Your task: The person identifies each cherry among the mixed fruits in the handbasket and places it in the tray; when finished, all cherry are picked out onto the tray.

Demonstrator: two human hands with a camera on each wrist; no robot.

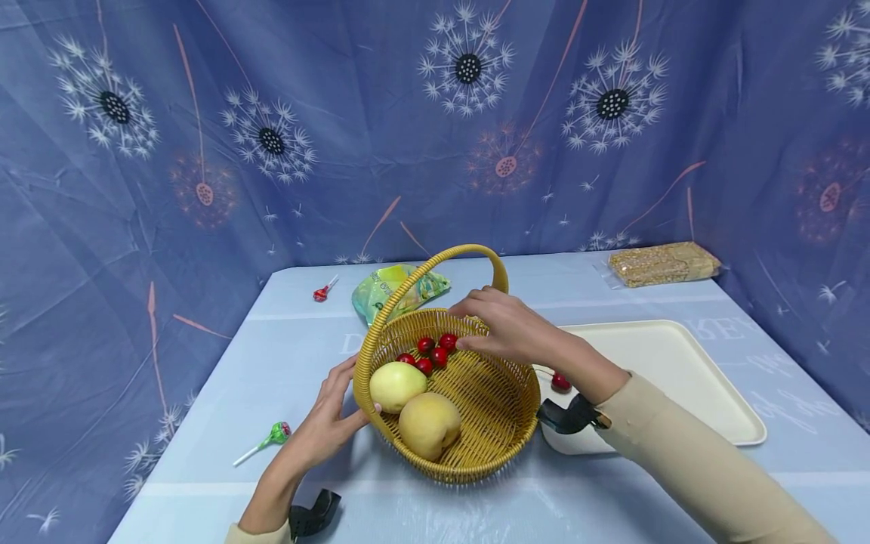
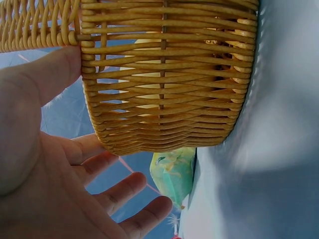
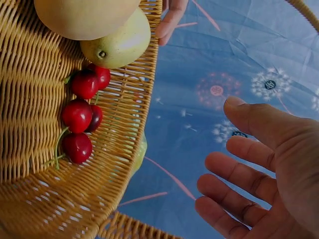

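A yellow wicker basket with an arched handle stands mid-table. Inside it lie several red cherries, a pale green pear and a rounder yellow fruit, perhaps a peach. My left hand is at the basket's left side, its thumb touching the rim near the foot of the handle. The other fingers of that hand stay extended along the outside in the left wrist view. Over the far right rim hovers my right hand; nothing is between its loosely spread fingers in the right wrist view.
A cream tray lies to the right, with another cherry near its left side. Behind the basket is a green snack bag. A red lollipop and a green one lie left; a packaged tan block sits back right.
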